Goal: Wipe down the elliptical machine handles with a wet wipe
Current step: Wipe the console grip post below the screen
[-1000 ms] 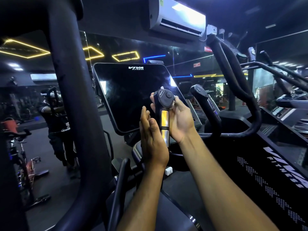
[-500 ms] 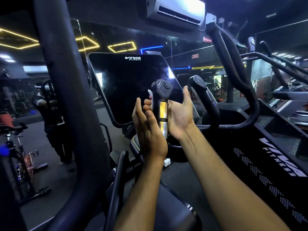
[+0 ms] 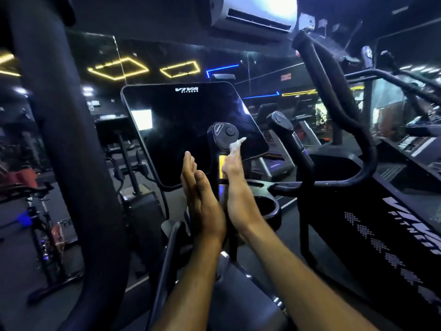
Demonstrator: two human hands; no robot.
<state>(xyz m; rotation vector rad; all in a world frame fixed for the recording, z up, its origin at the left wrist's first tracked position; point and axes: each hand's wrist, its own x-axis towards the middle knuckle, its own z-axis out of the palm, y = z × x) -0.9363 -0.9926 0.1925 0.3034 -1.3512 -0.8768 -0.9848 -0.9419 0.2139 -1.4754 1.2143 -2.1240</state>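
Both my hands are up at the inner left handle [image 3: 222, 149], one on each side of its stem. Left hand [image 3: 201, 197] is flat, fingers straight and together, palm facing the stem from the left; I can't tell if it actually touches. Right hand [image 3: 235, 187] is on the right side of the stem, fingers extended upward, with the white wipe [image 3: 235, 145] bunched at its fingertips against the edge of the handle's round button cap. Whether the fingers pinch the wipe or just press it flat isn't clear from this angle. The yellow-lit sensor strip on the stem shows between my hands. Console screen [image 3: 191, 130] sits dark right behind the handle. The matching right handle [image 3: 285, 130] is just to the right, untouched. Cup holder [image 3: 269, 206] is below my right wrist. AC unit [image 3: 253, 13] overhead.
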